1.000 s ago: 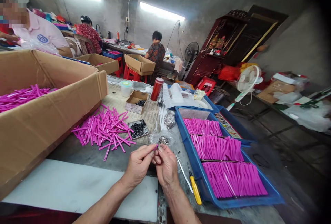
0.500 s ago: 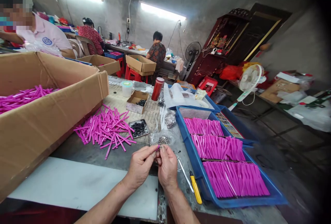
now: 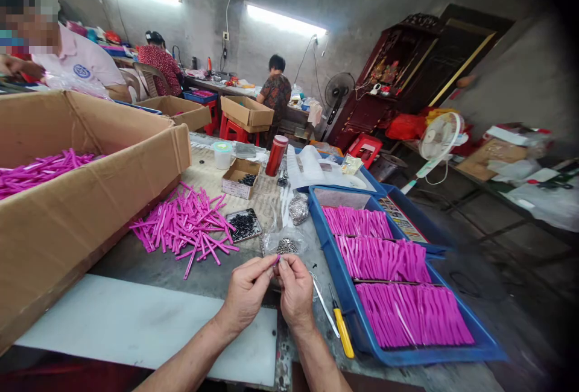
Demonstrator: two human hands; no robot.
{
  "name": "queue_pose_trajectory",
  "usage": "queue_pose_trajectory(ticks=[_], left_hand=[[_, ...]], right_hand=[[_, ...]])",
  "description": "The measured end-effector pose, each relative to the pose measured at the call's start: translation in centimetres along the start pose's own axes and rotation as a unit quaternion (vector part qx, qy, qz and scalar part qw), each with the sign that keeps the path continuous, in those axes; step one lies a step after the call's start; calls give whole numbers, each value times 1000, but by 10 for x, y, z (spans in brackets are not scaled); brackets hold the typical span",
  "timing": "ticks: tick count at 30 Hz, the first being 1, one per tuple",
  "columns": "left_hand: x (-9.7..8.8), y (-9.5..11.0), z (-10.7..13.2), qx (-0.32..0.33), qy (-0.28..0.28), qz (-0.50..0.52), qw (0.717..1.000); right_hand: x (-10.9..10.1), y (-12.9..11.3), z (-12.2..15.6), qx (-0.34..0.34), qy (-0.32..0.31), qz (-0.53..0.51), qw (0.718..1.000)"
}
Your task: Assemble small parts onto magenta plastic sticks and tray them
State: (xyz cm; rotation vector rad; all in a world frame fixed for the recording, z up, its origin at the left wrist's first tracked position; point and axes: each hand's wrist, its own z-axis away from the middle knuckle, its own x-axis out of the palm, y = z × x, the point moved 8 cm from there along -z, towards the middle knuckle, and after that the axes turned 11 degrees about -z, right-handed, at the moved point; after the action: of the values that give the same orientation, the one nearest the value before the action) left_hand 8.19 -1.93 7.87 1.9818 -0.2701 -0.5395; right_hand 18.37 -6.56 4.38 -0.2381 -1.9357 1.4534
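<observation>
My left hand [image 3: 246,288] and my right hand [image 3: 295,289] meet over the workbench, fingertips pinched together. Between them shows the end of a small magenta plastic piece [image 3: 277,259]; the rest of it is hidden by my fingers. Just beyond my fingertips, small metal parts [image 3: 286,246] lie on a clear plastic bag. A heap of magenta plastic strips [image 3: 181,223] is spread to the left. Close by it, a small tray [image 3: 256,227] holds black pins. To the right of my right hand lie a white-handled tool [image 3: 326,310] and a yellow-handled screwdriver [image 3: 344,333].
A large cardboard box [image 3: 90,229] with magenta strips stands at left. On the right, a blue bin [image 3: 393,353] holds rows of magenta pieces. A pale board [image 3: 136,319] lies in front. Farther back are a small carton [image 3: 233,187], a red flask [image 3: 276,157] and several seated people.
My hands stay together around the magenta piece, with only a slight shift to the right of my right hand. At far left, a co-worker's hand has come into view.
</observation>
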Motion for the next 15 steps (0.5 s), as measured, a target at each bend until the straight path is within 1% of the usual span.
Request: queue_pose_trajectory(ticks=[7,9,13,15], left_hand=[[2,-4,0,-18,5,24,1000],[2,-6,0,-27,8,32,999],[3,-8,1,-37,11,37,999],[3,-8,2,-37,14,38,999]], right_hand=[[4,0,1,4,-15,14,1000],[3,0,0,4,-9,20,1000],[-3,0,-2,-10,24,21,999],[-3,-1,-3,-19,28,24,999]])
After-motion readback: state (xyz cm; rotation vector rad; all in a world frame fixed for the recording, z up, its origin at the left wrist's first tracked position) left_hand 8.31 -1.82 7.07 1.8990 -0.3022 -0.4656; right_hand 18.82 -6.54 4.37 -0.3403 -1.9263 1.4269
